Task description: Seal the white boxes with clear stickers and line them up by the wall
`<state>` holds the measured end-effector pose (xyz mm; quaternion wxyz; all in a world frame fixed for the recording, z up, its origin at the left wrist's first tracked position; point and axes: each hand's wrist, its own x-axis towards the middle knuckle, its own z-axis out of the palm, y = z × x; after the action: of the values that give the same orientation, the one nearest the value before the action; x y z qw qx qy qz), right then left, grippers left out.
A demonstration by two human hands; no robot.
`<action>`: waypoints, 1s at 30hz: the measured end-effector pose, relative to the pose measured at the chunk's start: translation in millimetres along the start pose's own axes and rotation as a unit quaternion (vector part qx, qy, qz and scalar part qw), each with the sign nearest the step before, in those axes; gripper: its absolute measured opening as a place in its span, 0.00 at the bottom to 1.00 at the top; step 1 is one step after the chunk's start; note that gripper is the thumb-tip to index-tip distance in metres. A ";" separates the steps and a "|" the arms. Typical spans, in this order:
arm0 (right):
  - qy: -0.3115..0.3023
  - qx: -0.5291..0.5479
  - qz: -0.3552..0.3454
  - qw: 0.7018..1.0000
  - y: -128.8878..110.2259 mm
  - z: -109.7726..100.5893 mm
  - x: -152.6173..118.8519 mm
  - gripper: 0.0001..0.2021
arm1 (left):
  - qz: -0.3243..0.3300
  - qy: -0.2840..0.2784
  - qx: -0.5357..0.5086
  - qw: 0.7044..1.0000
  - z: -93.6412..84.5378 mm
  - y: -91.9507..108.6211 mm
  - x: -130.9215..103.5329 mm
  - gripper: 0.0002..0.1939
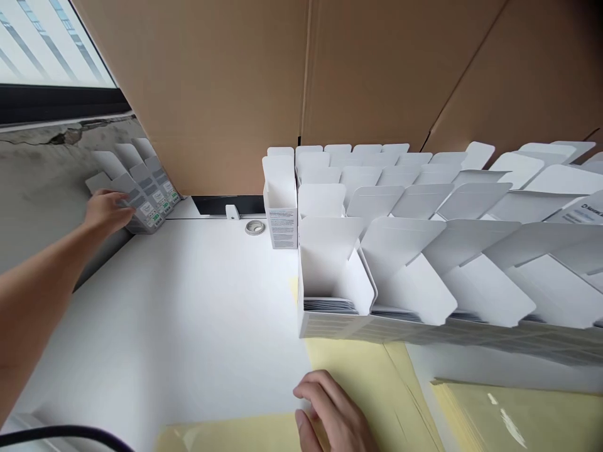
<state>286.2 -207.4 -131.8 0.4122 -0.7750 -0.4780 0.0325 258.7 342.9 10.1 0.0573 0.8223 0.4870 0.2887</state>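
Note:
My left hand reaches to the far left corner, its fingers on the nearest of a few white open-topped boxes with grey and green print. Its grip is partly hidden. My right hand hovers low in the middle, fingers curved and apart, with nothing visible in it, over a yellow sheet. Beyond it stand rows of open white boxes with flaps up; the front ones hold stacks of thin grey papers. A narrow open white box stands at the rows' left end.
A white table carries everything. Large brown cardboard rises behind. A yellow stack lies at the lower right. A metal ring is near the back edge, and a black cable crosses the lower left.

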 end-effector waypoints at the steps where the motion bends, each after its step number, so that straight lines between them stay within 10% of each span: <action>1: -0.007 0.008 0.000 1.000 -2.5 -3.2 1.6 0.13 | 0.017 0.000 0.018 1.000 -2.8 0.1 -4.3 0.13; 9: -0.023 0.034 0.028 0.999 -23.1 -18.3 5.8 0.10 | 0.272 0.070 0.051 0.958 -56.2 29.8 -94.8 0.13; 15: -0.024 0.047 0.023 0.998 -27.1 -21.3 4.4 0.09 | 0.355 -0.063 -0.054 0.931 -87.4 80.5 -193.4 0.12; 22: 0.020 0.057 0.052 0.997 -37.1 -57.1 -6.2 0.08 | 0.305 -0.272 -0.084 0.909 -64.4 146.8 -262.9 0.07; 30: 0.063 -0.001 0.075 0.995 -32.4 -85.3 -53.6 0.09 | 0.298 -0.296 -0.055 0.906 -27.1 174.6 -300.1 0.05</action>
<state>272.0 -293.9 -72.4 0.4367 -0.8097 -0.3919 0.0139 270.7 -3.1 -27.7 0.1552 0.9723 0.1635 0.0615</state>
